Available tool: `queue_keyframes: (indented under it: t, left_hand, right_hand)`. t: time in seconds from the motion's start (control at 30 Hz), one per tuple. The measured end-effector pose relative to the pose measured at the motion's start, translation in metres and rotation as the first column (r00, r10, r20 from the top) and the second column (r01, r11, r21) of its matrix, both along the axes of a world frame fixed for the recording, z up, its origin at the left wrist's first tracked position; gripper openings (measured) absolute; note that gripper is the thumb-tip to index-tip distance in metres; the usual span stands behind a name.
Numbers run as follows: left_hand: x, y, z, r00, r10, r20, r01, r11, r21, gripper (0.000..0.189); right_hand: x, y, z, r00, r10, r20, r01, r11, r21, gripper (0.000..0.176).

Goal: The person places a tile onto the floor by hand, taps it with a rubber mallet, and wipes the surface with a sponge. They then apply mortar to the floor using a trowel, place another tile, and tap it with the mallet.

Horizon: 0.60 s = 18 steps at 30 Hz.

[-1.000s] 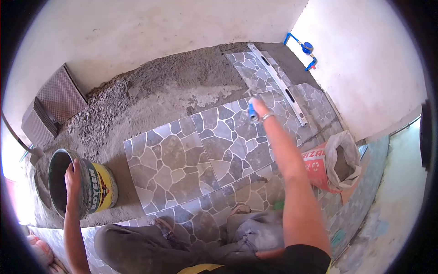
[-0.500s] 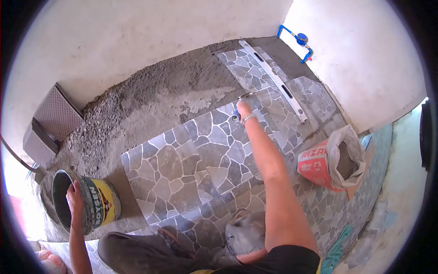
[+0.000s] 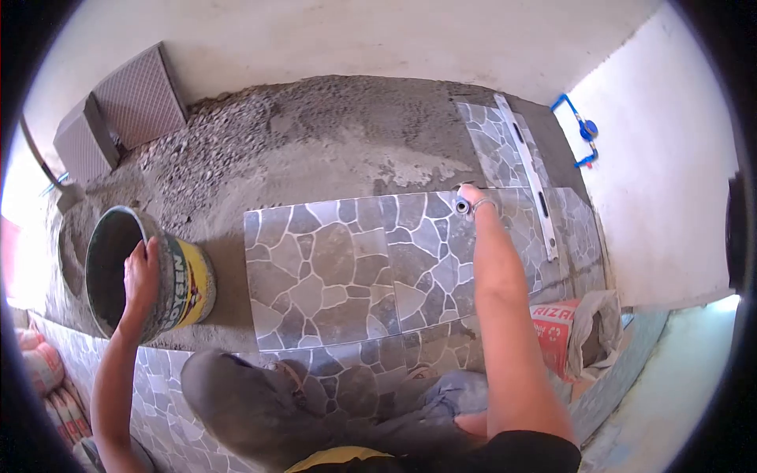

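Bucket (image 3: 193, 284) sits left of the tiles (image 3: 315, 284), where my left hand (image 3: 142, 276) grips its rim (image 3: 120, 208), seemingly to steady it, while my right hand (image 3: 473, 194) is wrapped around a tool handle (image 3: 462, 206) near the tiles' far edge.

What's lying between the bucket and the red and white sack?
In the head view, from bucket to sack: a grey strip of ground, then stone-patterned tiles, with the right arm extended over them.

The right hand (image 3: 475, 195) hides its tool (image 3: 462, 206) (all but the end).
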<state>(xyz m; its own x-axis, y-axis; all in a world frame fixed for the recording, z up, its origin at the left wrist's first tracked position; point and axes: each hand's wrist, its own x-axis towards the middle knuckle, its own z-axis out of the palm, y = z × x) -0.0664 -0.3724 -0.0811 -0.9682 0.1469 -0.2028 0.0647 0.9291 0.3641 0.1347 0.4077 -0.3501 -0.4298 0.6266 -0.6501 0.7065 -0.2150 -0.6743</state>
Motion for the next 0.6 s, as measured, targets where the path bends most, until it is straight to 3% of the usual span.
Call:
queue_keyframes:
  t: [0.03,0.13,0.27,0.3,0.37,0.4,0.47,0.5,0.53,0.57,0.6]
  left_hand:
    - [-0.003,-0.007,-0.013,0.996,0.022,-0.086,-0.024,0.999,-0.020,0.067]
    - [-0.005,-0.013,-0.020,0.997,0.036,-0.062,-0.034,0.999,0.033,0.068]
    - [-0.001,-0.012,-0.022,0.978,0.000,-0.210,0.009,0.999,0.043,0.071]
    - [0.003,-0.005,-0.011,0.981,-0.011,-0.194,0.028,0.996,0.085,0.071]
    - [-0.001,-0.010,-0.015,0.984,-0.030,-0.177,0.050,0.993,0.110,0.071]
    - [-0.002,-0.011,-0.018,0.984,-0.042,-0.171,0.063,0.990,0.123,0.070]
    - [-0.002,-0.008,-0.016,0.981,-0.042,-0.190,0.067,0.989,0.129,0.068]
    - [0.001,-0.004,-0.010,0.982,-0.043,-0.186,0.068,0.989,0.130,0.068]
    - [0.004,-0.002,-0.007,0.982,-0.042,-0.183,0.066,0.989,0.130,0.067]
    - [0.000,-0.008,-0.015,0.978,-0.061,-0.198,0.089,0.986,0.138,0.068]
    - [-0.004,-0.012,-0.022,0.975,-0.056,-0.217,0.085,0.988,0.125,0.069]
  right_hand:
    - [-0.004,-0.017,0.000,1.000,-0.016,0.020,0.016,1.000,-0.015,0.018]
    - [-0.017,-0.059,0.007,0.999,0.013,0.049,-0.012,0.999,-0.034,0.018]
    - [-0.038,-0.118,0.019,0.997,0.057,0.047,-0.056,0.998,-0.026,0.019]
    - [-0.043,-0.155,0.051,1.000,-0.006,-0.029,0.005,0.999,-0.052,0.021]
    - [-0.058,-0.143,-0.014,0.988,-0.119,-0.100,0.101,0.980,-0.172,0.020]
    - [-0.069,-0.129,-0.059,0.947,0.305,0.103,-0.321,0.918,0.234,0.026]
    - [-0.101,-0.193,-0.056,0.976,0.216,0.015,-0.216,0.971,0.098,0.036]
    - [-0.124,-0.205,-0.093,0.906,0.393,0.156,-0.422,0.854,0.303,0.038]
    - [-0.142,-0.214,-0.113,0.793,0.511,0.332,-0.609,0.651,0.453,0.041]
    - [-0.136,-0.249,-0.069,0.862,0.432,0.267,-0.508,0.738,0.444,0.040]
    - [-0.133,-0.274,-0.038,0.876,0.397,0.273,-0.481,0.751,0.453,0.041]
